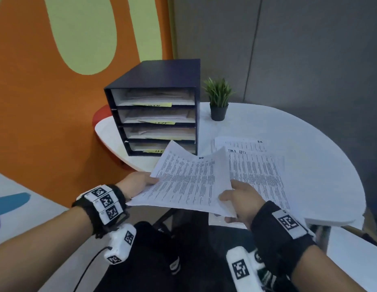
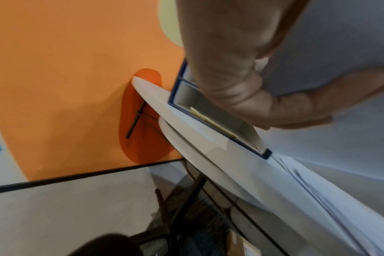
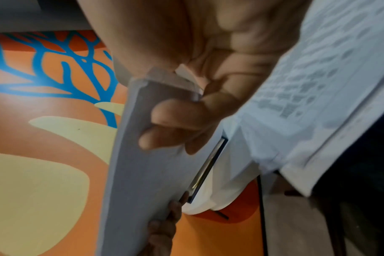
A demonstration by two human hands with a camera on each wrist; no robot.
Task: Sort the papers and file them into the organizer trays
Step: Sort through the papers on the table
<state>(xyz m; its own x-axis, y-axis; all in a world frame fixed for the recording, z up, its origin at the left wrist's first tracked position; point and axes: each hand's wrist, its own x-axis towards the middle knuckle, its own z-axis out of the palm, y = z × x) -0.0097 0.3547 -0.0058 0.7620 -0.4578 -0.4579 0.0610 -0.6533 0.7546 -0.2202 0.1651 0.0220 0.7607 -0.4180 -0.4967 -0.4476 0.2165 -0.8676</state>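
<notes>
Left hand (image 1: 137, 183) and right hand (image 1: 243, 199) each pinch an opposite edge of a thin white sheaf of printed paper (image 1: 189, 182), fingers clamped beneath, thumbs on top. Beyond the fingertips stands the dark blue four-tray organizer (image 1: 156, 110); right of the right-hand fingers, more white printed sheets (image 1: 259, 175) lie on the white round table (image 1: 320, 154).

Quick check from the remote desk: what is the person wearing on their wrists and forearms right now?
Both forearms are bare, no sleeves. The left hand has a black wrist strap carrying three white blocks printed with black square markers, plus a white marker-covered camera unit below with a thin black cable. The right hand has a wider black cuff with one white marker tag and a similar white unit below.
</notes>
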